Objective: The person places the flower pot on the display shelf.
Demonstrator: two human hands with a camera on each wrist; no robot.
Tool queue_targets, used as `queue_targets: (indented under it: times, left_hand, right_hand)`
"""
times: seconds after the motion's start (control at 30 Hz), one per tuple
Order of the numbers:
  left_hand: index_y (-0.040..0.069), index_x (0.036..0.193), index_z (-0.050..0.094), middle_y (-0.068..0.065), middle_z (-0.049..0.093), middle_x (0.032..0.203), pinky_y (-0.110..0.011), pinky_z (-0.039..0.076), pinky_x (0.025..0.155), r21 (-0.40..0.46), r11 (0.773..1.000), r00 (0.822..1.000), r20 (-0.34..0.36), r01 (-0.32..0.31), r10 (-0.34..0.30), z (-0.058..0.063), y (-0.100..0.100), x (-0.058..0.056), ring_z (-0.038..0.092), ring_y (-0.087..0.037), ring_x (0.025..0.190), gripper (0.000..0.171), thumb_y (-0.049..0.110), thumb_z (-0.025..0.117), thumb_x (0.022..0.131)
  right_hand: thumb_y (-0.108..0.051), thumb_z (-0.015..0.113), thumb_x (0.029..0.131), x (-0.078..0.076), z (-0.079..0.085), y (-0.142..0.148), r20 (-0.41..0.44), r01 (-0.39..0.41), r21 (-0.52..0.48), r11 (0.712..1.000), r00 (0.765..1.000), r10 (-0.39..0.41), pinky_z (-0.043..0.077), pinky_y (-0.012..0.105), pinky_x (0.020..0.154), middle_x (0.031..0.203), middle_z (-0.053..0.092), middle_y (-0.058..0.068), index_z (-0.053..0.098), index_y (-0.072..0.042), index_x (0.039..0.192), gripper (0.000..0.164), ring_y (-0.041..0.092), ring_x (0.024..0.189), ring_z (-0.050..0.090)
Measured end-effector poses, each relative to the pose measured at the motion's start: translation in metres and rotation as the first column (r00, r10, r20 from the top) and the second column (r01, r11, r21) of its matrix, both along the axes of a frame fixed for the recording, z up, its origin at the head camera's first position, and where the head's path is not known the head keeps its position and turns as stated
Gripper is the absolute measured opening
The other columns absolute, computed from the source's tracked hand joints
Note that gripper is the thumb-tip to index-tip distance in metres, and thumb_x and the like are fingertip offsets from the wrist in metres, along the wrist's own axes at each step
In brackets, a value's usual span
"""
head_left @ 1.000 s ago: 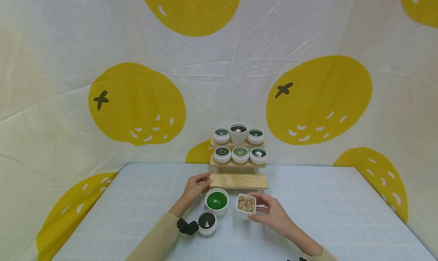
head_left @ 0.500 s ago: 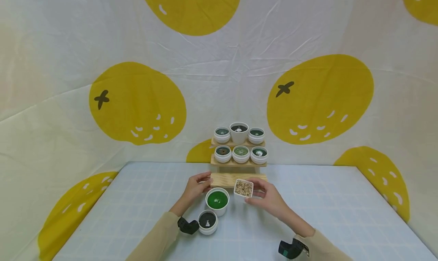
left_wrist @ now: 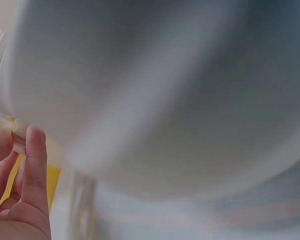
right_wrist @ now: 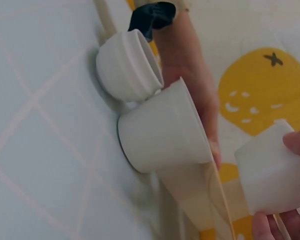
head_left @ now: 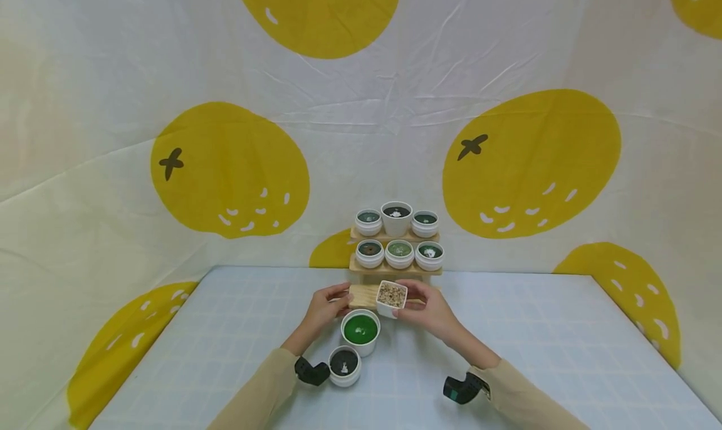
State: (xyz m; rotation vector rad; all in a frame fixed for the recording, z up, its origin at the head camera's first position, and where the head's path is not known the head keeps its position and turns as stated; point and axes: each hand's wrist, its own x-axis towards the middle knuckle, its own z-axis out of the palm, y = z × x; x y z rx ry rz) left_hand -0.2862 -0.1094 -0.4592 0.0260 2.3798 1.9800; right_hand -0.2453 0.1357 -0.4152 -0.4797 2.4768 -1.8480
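My right hand (head_left: 430, 309) grips a square white pot (head_left: 392, 298) filled with tan, crumbly bits. In the head view the pot overlaps the bare bottom shelf (head_left: 363, 296) of a wooden tiered stand; the right wrist view has the pot (right_wrist: 272, 170) close above that board. At the board's left end, my left hand (head_left: 324, 309) pinches the edge between thumb and fingers. A round white cup with a green top (head_left: 360, 330) stands in front of the shelf. Beside it, nearer me, is a smaller white jar with a dark top (head_left: 345, 363).
Several white jars with green or dark tops fill the stand's middle tier (head_left: 361, 270) and upper tier (head_left: 383, 237). A pale blue checked cloth (head_left: 536, 336) covers the table. Behind rises a white curtain (head_left: 372, 116) printed with yellow fruit.
My right hand has carried the square pot forward and slightly left, from in front of the stand to over the bottom shelf. My left hand has stayed at the shelf's left end.
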Motion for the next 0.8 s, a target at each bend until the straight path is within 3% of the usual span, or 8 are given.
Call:
queue_targets:
  times: [0.23, 0.57, 0.8]
  left_hand:
    - [-0.003, 0.127, 0.06, -0.021, 0.063, 0.109, -0.021, 0.06, 0.065, 0.002, 1.0, 1.0, -0.009, 0.004, -0.004, -0.002, 0.0, -0.003, 0.061, -0.008, 0.072, 0.039, 0.006, 0.065, 0.09]
    - [-0.003, 0.127, 0.06, -0.018, 0.063, 0.106, -0.02, 0.059, 0.064, 0.005, 1.0, 1.0, -0.002, 0.002, -0.002, -0.003, 0.0, -0.004, 0.06, -0.007, 0.069, 0.038, 0.006, 0.065, 0.09]
    - [-0.004, 0.127, 0.059, -0.017, 0.063, 0.104, -0.021, 0.059, 0.063, 0.022, 1.0, 1.0, 0.001, 0.001, -0.001, -0.002, 0.0, -0.004, 0.061, -0.006, 0.067, 0.038, 0.005, 0.064, 0.09]
  right_hand:
    - [-0.004, 0.076, 0.077, -0.01, -0.001, -0.007, 0.027, 0.008, -0.041, 0.999, 1.0, -0.007, 0.057, 0.024, 0.085, 0.118, 0.059, 0.023, 0.053, 0.001, 0.131, 0.058, 0.023, 0.098, 0.063]
    - [-0.002, 0.076, 0.077, -0.018, -0.009, -0.015, -0.004, -0.033, -0.049, 0.998, 0.999, 0.033, 0.059, 0.023, 0.081, 0.118, 0.059, 0.026, 0.052, 0.004, 0.13, 0.059, 0.027, 0.096, 0.067]
    - [-0.003, 0.077, 0.076, -0.02, -0.009, -0.022, -0.011, -0.003, -0.024, 1.0, 1.0, 0.003, 0.059, 0.03, 0.083, 0.115, 0.061, 0.023, 0.054, 0.002, 0.129, 0.057, 0.029, 0.097, 0.067]
